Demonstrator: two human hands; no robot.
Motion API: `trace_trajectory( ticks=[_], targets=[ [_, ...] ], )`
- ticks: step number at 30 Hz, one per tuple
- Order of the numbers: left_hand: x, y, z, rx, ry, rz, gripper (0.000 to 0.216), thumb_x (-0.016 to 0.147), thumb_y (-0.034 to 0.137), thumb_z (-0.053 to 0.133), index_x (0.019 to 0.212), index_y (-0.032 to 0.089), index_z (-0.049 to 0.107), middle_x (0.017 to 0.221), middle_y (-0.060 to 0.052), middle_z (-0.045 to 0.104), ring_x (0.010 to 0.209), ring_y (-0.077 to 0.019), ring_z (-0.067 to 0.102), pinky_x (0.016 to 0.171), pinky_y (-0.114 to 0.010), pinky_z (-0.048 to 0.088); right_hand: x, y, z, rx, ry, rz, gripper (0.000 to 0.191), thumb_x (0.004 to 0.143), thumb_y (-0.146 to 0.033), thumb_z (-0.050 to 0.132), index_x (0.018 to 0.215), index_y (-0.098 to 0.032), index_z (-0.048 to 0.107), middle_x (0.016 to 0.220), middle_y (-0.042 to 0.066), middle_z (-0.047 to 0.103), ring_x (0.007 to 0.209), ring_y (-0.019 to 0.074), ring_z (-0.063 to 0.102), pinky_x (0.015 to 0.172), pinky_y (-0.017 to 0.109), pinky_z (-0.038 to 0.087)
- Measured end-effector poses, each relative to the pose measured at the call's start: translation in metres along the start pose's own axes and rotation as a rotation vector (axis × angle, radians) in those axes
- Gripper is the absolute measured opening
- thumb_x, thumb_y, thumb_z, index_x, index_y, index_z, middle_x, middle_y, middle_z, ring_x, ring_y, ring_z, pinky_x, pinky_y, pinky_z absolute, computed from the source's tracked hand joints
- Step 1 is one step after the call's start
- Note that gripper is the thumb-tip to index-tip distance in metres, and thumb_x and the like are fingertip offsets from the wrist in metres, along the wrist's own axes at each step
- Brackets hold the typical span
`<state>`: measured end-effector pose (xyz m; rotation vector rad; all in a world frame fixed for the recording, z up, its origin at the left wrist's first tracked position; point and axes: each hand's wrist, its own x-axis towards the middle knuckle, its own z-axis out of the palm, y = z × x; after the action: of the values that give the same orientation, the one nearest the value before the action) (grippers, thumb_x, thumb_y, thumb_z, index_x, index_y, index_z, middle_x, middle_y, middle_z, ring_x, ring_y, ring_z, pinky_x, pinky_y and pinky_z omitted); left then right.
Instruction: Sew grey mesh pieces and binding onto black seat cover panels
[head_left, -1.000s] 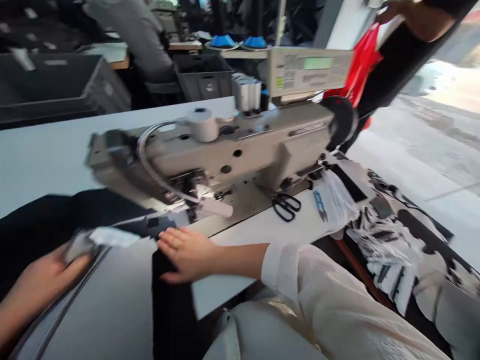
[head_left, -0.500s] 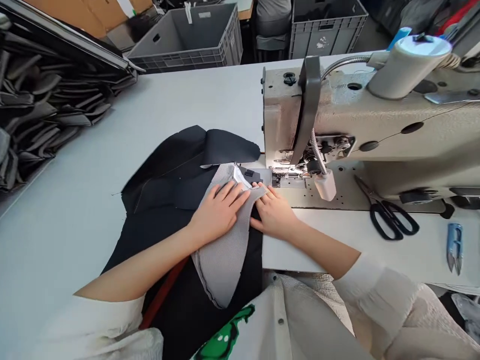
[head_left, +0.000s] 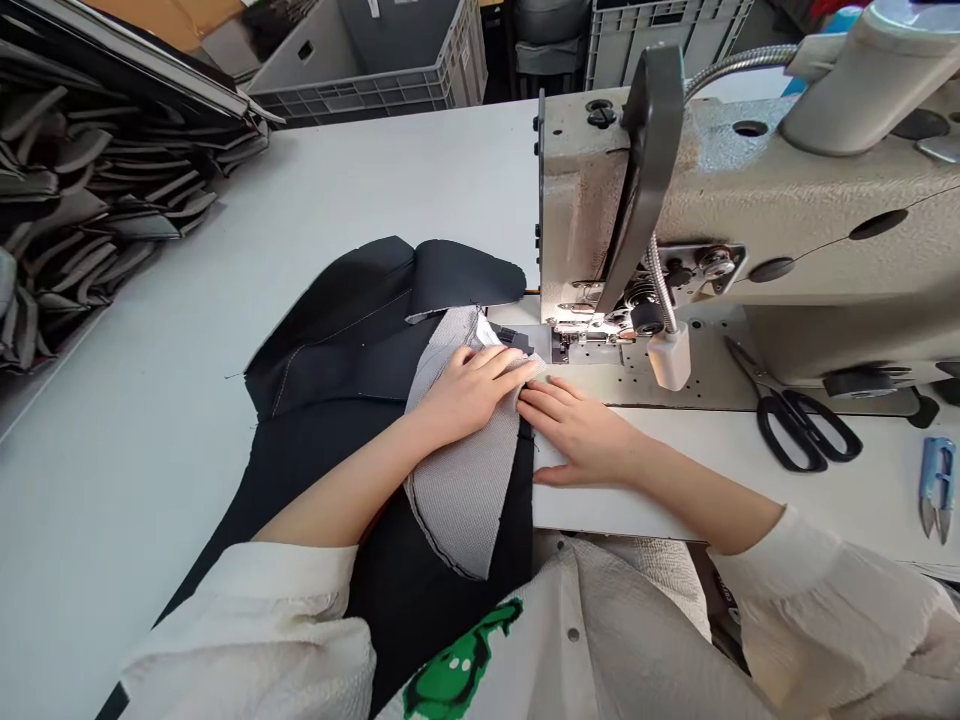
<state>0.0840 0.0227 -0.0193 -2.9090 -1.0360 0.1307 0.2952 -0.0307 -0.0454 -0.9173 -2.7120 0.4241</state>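
My left hand (head_left: 474,392) lies flat on a grey mesh-textured fabric piece (head_left: 466,500), its fingers stretched toward the sewing machine (head_left: 592,200). Under and around that piece spreads black stitched fabric (head_left: 330,370), one flap folded over at the far side. My right hand (head_left: 581,432) rests open with its palm on the white table. Its fingertips touch the right edge of the grey piece, and its thumb is spread apart. A small white strip (head_left: 487,332) shows just beyond my left fingers. The cloth lies left of the lit needle area (head_left: 570,335), apart from it.
Black-handled scissors (head_left: 795,420) and blue thread snips (head_left: 937,485) lie on the right. Stacked dark pieces (head_left: 97,200) fill the left side. Grey plastic crates (head_left: 375,90) stand beyond the white table (head_left: 315,190).
My left hand has slid right over the grey piece, toward its tip. My right hand has shifted right, its thumb now off the cloth and on the table. The view has also shifted.
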Motion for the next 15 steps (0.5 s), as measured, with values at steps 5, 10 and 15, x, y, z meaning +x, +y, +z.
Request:
trace_trajectory(
  ticks=[5,10,15],
  targets=[
    [-0.001,0.008,0.006,0.062,0.121,-0.186,0.043,0.095,0.017,0.034,0.134,0.03,0.047,0.126,-0.006,0.054,0.1,-0.0225,0.052,0.08,-0.037,0.039,0.0,0.007,0.006,0.03,0.082,-0.111,0.06,0.086,-0.056,0.053,0.124,-0.01,0.053,0.13,0.017,0.052,0.126,0.0267,0.043,0.111,0.046,0.031],
    [0.005,0.013,0.012,0.124,0.172,-0.288,0.037,0.095,0.018,0.038,0.125,0.027,0.057,0.11,-0.008,0.059,0.091,-0.024,0.05,0.074,-0.036,0.039,0.002,0.003,0.01,-0.023,0.092,-0.223,0.039,0.088,-0.042,0.053,0.113,-0.013,0.06,0.121,0.013,0.058,0.119,0.0253,0.048,0.109,0.042,0.033],
    [0.013,0.015,0.013,0.092,0.215,-0.284,0.032,0.094,0.019,0.04,0.116,0.024,0.063,0.124,-0.008,0.056,0.109,-0.026,0.047,0.086,-0.04,0.041,0.014,-0.016,0.021,-0.256,0.14,-0.164,0.016,0.088,-0.017,0.05,0.09,-0.012,0.065,0.097,0.014,0.065,0.098,0.0239,0.059,0.101,0.04,0.042]
  ],
)
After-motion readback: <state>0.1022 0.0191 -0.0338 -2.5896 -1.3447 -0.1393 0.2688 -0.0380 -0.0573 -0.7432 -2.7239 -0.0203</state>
